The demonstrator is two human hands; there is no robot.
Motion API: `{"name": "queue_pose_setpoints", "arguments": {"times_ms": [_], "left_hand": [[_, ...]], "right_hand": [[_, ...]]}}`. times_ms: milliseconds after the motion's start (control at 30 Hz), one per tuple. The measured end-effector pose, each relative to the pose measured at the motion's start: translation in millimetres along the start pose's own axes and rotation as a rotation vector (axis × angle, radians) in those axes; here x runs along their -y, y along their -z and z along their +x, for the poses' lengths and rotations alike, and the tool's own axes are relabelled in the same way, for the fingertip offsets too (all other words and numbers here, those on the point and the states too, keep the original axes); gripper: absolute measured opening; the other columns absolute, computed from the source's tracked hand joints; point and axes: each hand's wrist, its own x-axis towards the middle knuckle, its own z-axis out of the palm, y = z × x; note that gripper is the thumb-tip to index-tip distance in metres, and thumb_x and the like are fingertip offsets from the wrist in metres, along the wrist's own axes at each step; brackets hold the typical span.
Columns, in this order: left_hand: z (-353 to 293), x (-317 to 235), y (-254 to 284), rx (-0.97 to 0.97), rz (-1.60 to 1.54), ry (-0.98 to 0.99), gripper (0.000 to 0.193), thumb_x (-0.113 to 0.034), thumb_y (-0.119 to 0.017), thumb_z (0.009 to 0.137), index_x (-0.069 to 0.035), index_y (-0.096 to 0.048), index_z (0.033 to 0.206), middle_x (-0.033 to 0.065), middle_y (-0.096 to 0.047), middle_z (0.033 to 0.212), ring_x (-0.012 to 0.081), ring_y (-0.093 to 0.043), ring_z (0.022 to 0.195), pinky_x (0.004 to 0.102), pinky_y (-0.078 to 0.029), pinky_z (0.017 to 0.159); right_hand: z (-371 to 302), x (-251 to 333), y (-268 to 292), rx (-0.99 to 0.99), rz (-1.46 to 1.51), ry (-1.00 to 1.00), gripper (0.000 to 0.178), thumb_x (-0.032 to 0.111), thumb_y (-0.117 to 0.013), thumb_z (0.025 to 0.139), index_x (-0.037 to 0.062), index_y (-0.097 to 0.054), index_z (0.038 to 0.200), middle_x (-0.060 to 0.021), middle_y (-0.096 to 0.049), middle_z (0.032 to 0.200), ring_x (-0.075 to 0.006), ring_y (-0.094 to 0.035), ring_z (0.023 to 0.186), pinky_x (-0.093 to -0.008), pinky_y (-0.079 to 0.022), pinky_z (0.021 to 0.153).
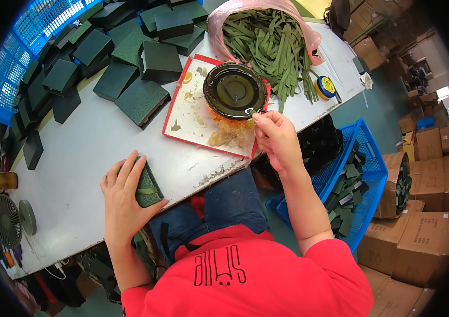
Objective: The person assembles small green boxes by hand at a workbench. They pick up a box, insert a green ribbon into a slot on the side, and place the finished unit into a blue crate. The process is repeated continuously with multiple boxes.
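My left hand point(125, 193) is wrapped round a small dark green box point(148, 185) at the near table edge, fingers along its far side and thumb at its near end. A lighter green band crosses the box. My right hand point(278, 138) pinches something small at the near rim of a round black dish point(235, 91) of dark, shiny liquid. What the fingertips hold is too small to make out; a pale loop-like spot shows beside them. The dish rests on an amber, glue-crusted base point(230, 129), on a stained white board with red edges point(182, 127).
Many dark green boxes point(142, 98) lie at the far left, before a blue crate point(10, 68). A pink bag point(309, 37) spills green ribbon strips point(267, 47). A yellow-blue round tin point(325, 87) sits nearby. At right stand a blue basket point(375, 174) and cartons point(420, 238); a fan point(6, 221) is left.
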Motion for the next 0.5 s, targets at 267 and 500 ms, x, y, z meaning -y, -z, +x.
{"name": "queue_pose_setpoints", "arguments": {"times_ms": [267, 500], "left_hand": [[-2.6, 2.4, -1.8, -0.073, -0.11, -0.027, 0.092, -0.028, -0.093, 0.056, -0.006, -0.059, 0.138, 0.0144, -0.053, 0.147, 0.0365, -0.048, 0.132, 0.0488, -0.036, 0.111], [8.0, -0.2, 7.0, -0.046, -0.398, -0.301, 0.103, -0.035, -0.096, 0.055, -0.004, -0.053, 0.143, 0.0169, -0.054, 0.144, 0.0378, -0.051, 0.132, 0.0468, -0.039, 0.111]], "right_hand": [[-38.4, -5.3, -11.4, 0.078, 0.005, 0.07, 0.014, 0.016, -0.069, 0.097, 0.0055, -0.059, 0.096, 0.0035, -0.055, 0.072, -0.0004, -0.039, 0.053, -0.019, -0.026, 0.047], [-79.4, -15.6, -53.6, 0.538, -0.214, -0.285, 0.015, 0.015, -0.071, 0.097, 0.0048, -0.06, 0.096, 0.0046, -0.061, 0.083, -0.0002, -0.055, 0.074, -0.0185, -0.043, 0.064]]}}
